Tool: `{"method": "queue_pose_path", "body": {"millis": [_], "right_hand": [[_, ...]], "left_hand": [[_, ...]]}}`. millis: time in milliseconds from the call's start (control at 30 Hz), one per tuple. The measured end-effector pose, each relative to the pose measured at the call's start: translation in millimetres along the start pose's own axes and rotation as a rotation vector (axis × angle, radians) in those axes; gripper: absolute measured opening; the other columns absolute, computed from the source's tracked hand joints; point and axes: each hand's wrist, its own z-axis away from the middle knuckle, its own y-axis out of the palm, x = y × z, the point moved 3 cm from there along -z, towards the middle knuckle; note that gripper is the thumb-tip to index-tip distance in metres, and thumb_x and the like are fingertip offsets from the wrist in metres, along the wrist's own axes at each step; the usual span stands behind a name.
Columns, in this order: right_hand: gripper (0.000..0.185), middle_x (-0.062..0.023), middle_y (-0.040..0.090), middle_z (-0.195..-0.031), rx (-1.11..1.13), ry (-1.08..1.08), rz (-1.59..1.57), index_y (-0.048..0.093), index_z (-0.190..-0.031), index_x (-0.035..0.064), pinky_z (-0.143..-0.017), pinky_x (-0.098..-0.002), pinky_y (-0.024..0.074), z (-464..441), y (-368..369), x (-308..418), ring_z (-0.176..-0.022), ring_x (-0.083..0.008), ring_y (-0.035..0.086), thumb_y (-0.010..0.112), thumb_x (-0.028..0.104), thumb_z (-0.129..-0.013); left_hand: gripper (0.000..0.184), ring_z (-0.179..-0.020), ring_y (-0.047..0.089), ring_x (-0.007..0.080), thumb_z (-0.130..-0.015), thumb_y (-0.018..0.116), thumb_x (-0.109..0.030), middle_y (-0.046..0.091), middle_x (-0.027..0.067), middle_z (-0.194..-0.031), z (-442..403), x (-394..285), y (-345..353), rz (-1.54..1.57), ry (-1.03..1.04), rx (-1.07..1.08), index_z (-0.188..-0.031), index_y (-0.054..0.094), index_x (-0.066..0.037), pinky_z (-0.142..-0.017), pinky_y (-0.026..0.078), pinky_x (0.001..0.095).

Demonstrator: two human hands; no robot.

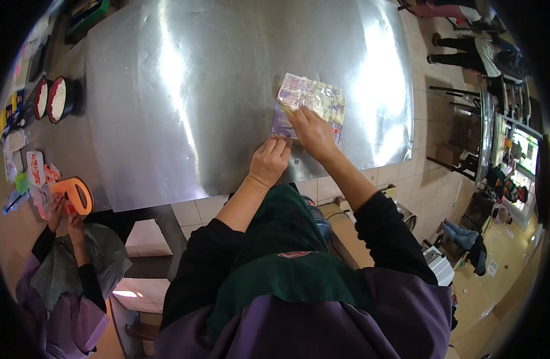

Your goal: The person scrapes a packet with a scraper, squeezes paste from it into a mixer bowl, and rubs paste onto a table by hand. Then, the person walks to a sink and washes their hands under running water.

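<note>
Head view: person at the near edge of a shiny metal table [239, 72], both hands on a flat, printed packet [323, 99]. Packet lies right of centre, close to the near edge, well short of the far edge. Purple print on pale yellowish film, surface creased.

Left hand [271, 160]: fingers bunched, pinching the packet's near left corner. Right hand [312, 131]: across the packet, fingers bent, fingertips on its left part. Can't tell if that one is gripping or just pressing. Hands are near each other, right one farther in from the near edge. Black sleeves, green apron [287, 278].

Past the table's left edge, on a darker surface: two round dark pans with white contents, side by side, the larger pan [59, 100] nearer the table. Below them, a white tray [35, 169] with reddish pieces. Next to that, an orange board [77, 190] with a slot; a co-worker [77, 257] has both hands at it. Tiled floor [427, 128] beyond the right edge.
</note>
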Motion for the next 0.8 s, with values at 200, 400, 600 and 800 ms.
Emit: {"method": "queue_pose_path", "body": {"millis": [200,400,600,800], "right_hand": [[0.012,-0.0055,0.050,-0.082,0.165,-0.082,0.089,0.049,-0.084,0.0074,-0.048,-0.0327,0.0487,37.5,0.2,-4.3,-0.074,-0.0204,0.057,0.055,0.010,-0.074],[0.013,-0.0054,0.050,-0.083,0.179,-0.031,0.223,0.048,-0.084,0.0069,-0.049,-0.0325,0.0495,9.7,2.3,-16.5,-0.076,-0.0204,0.056,0.054,0.010,-0.073],[0.014,-0.0057,0.051,-0.082,0.022,-0.133,0.095,0.048,-0.084,0.0056,-0.051,-0.0332,0.0502,17.2,1.0,-12.2,-0.074,-0.0215,0.056,0.054,0.009,-0.072],[0.013,-0.0055,0.049,-0.080,0.152,-0.037,0.209,0.048,-0.083,0.0057,-0.050,-0.0314,0.0500,13.9,7.2,-19.5,-0.073,-0.0204,0.055,0.054,0.010,-0.072]], "left_hand": [[0.005,-0.079,0.059,0.0182,-0.074,0.061,-0.008,0.053,0.0041,-0.075,-0.6,-0.2,0.1,-0.013,0.003,0.072,-0.079,0.061,-0.005,-0.069,0.051,0.0257],[0.010,-0.080,0.059,0.0181,-0.073,0.060,-0.007,0.054,0.0039,-0.078,-0.9,1.0,1.8,-0.025,0.002,0.110,-0.083,0.061,-0.005,-0.071,0.051,0.0255],[0.010,-0.078,0.058,0.0192,-0.070,0.058,-0.006,0.053,0.0056,-0.074,-4.1,-0.8,-2.5,-0.007,-0.012,0.070,-0.079,0.061,-0.003,-0.081,0.050,0.0275],[0.010,-0.078,0.058,0.0195,-0.070,0.058,-0.006,0.052,0.0054,-0.074,1.5,0.7,4.7,0.002,-0.008,0.088,-0.079,0.061,-0.003,-0.080,0.050,0.0279]]}}
